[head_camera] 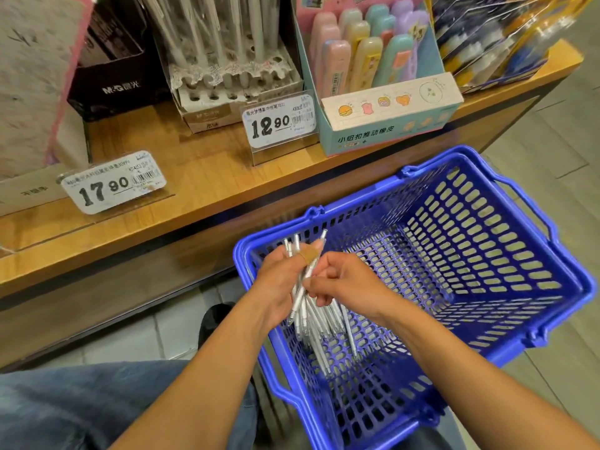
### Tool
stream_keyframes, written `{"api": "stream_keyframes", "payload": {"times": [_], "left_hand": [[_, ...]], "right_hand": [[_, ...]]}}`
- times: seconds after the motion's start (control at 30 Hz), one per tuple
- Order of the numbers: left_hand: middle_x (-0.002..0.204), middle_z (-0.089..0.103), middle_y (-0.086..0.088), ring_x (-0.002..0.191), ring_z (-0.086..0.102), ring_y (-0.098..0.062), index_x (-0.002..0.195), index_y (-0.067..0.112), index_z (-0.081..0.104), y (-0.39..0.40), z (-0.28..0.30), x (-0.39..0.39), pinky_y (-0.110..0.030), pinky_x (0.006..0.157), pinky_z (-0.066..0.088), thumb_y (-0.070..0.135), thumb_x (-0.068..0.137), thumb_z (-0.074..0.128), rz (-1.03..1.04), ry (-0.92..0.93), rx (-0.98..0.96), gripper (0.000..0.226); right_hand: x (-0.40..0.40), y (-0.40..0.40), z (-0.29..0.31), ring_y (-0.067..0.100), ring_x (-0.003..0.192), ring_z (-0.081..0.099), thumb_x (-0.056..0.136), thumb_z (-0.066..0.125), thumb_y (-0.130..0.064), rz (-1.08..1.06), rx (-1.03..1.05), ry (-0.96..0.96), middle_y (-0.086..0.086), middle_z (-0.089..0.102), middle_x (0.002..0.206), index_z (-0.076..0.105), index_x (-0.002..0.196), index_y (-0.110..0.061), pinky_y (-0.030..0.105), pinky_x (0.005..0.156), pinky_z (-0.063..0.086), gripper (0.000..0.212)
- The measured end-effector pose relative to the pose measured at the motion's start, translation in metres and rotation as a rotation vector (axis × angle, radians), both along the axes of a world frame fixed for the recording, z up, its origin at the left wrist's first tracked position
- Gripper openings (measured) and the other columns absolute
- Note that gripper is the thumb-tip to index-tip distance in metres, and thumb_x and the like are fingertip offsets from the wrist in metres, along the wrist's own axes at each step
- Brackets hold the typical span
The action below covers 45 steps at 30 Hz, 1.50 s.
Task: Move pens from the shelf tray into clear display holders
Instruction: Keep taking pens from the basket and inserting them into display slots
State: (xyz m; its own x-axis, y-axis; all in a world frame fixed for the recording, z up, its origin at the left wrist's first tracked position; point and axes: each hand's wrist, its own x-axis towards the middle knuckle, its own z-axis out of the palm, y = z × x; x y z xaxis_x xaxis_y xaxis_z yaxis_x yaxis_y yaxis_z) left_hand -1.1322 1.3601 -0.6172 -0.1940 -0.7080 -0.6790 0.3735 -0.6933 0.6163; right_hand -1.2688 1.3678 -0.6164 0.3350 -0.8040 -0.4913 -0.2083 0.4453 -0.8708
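Observation:
My left hand (281, 280) grips a bundle of several white pens (316, 323) over the near left corner of a blue plastic basket (506, 280). The pens' tips fan downward into the basket and their tops stick up past my fingers. My right hand (342, 282) pinches pens in the middle of the bundle, right beside my left hand. On the wooden shelf (207, 170) behind stands a clear display holder (227, 50) with white pens upright in a perforated cardboard base.
A black box (110, 79) stands left of the holder and a pastel eraser display box (386, 102) to its right. Price tags reading 17.90 (112, 183) and 12.90 (281, 120) sit on the shelf. My knee in jeans (81, 407) is at bottom left.

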Motion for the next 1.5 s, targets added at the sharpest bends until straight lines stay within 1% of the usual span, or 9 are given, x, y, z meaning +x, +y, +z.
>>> {"api": "stream_keyframes", "payload": {"times": [0.3, 0.5, 0.6, 0.67, 0.8, 0.93, 1.0, 1.27, 1.5], "left_hand": [[0.069, 0.057, -0.005, 0.055, 0.053, -0.015, 0.094, 0.008, 0.058, -0.005, -0.015, -0.004, -0.026, 0.047, 0.044, 0.008, 0.092, 0.066, 0.102, -0.228, 0.078, 0.007], [0.076, 0.066, -0.005, 0.054, 0.064, -0.01, 0.097, 0.006, 0.064, -0.005, -0.017, -0.005, -0.024, 0.051, 0.052, 0.008, 0.094, 0.065, 0.107, -0.173, 0.059, 0.004], [0.078, 0.065, -0.006, 0.058, 0.063, -0.014, 0.108, 0.001, 0.064, -0.006, -0.019, -0.005, -0.03, 0.064, 0.052, 0.01, 0.093, 0.066, 0.126, -0.17, 0.073, 0.017], [0.079, 0.066, -0.006, 0.062, 0.063, -0.015, 0.119, -0.004, 0.061, -0.006, -0.019, -0.006, -0.036, 0.076, 0.051, 0.011, 0.093, 0.068, 0.127, -0.162, 0.084, 0.031], [0.082, 0.067, -0.004, 0.065, 0.063, -0.016, 0.129, -0.002, 0.054, -0.005, -0.021, -0.005, -0.054, 0.112, 0.038, 0.015, 0.091, 0.07, 0.123, -0.153, 0.115, 0.045], [0.081, 0.067, -0.003, 0.063, 0.062, -0.014, 0.136, 0.001, 0.049, -0.006, -0.023, -0.005, -0.055, 0.115, 0.032, 0.017, 0.09, 0.072, 0.129, -0.151, 0.148, 0.054], [0.081, 0.066, -0.003, 0.064, 0.062, -0.014, 0.133, 0.0, 0.052, -0.006, -0.023, -0.005, -0.05, 0.11, 0.039, 0.016, 0.089, 0.072, 0.133, -0.146, 0.149, 0.051], [0.083, 0.067, -0.004, 0.066, 0.062, -0.016, 0.13, 0.0, 0.055, -0.005, -0.016, -0.005, -0.038, 0.076, 0.051, 0.017, 0.084, 0.078, 0.136, -0.165, 0.159, 0.055], [0.107, 0.07, -0.027, 0.09, 0.072, -0.037, 0.134, -0.011, 0.045, -0.004, -0.005, -0.003, -0.045, 0.077, 0.059, 0.012, 0.081, 0.077, 0.093, -0.047, 0.108, 0.065]], "right_hand": [[-0.032, -0.019, -0.048, 0.013, 0.06, 0.063, 0.082, 0.077, -0.014, 0.15, 0.209, 0.031, 0.002, 0.068, 0.069, 0.062, 0.082, -0.01, 0.023, 0.056, 0.049, 0.016], [-0.035, -0.004, -0.148, 0.02, 0.057, 0.047, 0.092, 0.054, -0.009, 0.472, 0.295, 0.901, 0.008, 0.052, 0.069, 0.058, 0.098, -0.005, 0.029, 0.059, 0.043, 0.009], [-0.03, 0.01, -0.168, 0.021, 0.068, 0.055, 0.099, 0.042, -0.008, 0.548, 0.315, 1.045, 0.011, 0.059, 0.088, 0.021, 0.147, 0.01, 0.036, 0.065, 0.041, 0.055], [-0.031, 0.013, -0.176, 0.029, 0.107, 0.061, 0.102, 0.04, -0.011, 0.496, 0.302, 1.037, 0.019, 0.053, 0.132, -0.003, 0.149, 0.01, 0.037, 0.072, 0.043, 0.067], [-0.039, 0.012, -0.182, 0.03, 0.1, 0.062, 0.101, 0.046, -0.014, 0.41, 0.293, 1.067, 0.016, 0.056, 0.131, -0.007, 0.15, 0.007, 0.037, 0.07, 0.047, 0.075], [-0.044, 0.003, -0.168, 0.017, 0.06, 0.046, 0.097, 0.052, -0.013, 0.321, 0.315, 0.95, 0.005, 0.047, 0.074, 0.051, 0.096, -0.008, 0.036, 0.064, 0.049, 0.005], [-0.044, -0.005, -0.159, 0.017, 0.055, 0.044, 0.093, 0.056, -0.008, 0.19, 0.314, 0.813, 0.005, 0.046, 0.067, 0.044, 0.073, -0.01, 0.034, 0.062, 0.048, 0.024], [-0.04, -0.026, -0.045, 0.022, 0.061, 0.058, 0.081, 0.067, 0.013, -0.138, 0.274, -0.074, 0.013, 0.062, 0.071, 0.051, 0.097, -0.003, 0.03, 0.06, 0.052, 0.027], [-0.01, -0.021, -0.007, 0.017, 0.058, 0.063, 0.076, 0.078, 0.0, -0.047, 0.039, -0.078, 0.009, 0.069, 0.066, 0.063, 0.084, -0.002, 0.028, 0.062, 0.054, 0.017]]}}
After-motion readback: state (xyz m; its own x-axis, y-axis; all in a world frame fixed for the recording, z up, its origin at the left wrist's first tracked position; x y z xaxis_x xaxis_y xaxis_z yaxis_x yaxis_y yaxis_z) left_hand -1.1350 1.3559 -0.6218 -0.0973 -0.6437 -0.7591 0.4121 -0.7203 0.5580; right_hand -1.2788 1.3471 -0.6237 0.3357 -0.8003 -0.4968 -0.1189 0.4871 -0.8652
